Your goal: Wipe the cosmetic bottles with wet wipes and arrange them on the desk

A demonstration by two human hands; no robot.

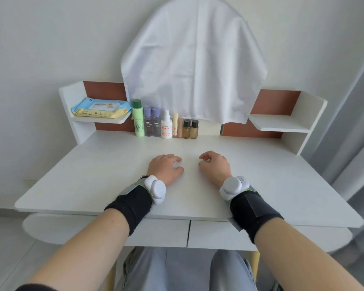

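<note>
Both loosely curled, empty: L hand (166, 168), R hand (215, 166) on desk (93, 175), bottles (166, 125) behind.

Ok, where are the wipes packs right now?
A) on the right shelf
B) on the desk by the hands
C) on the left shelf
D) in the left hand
C: the two wipes packs lie stacked on the left shelf, next to the green bottle.
</note>
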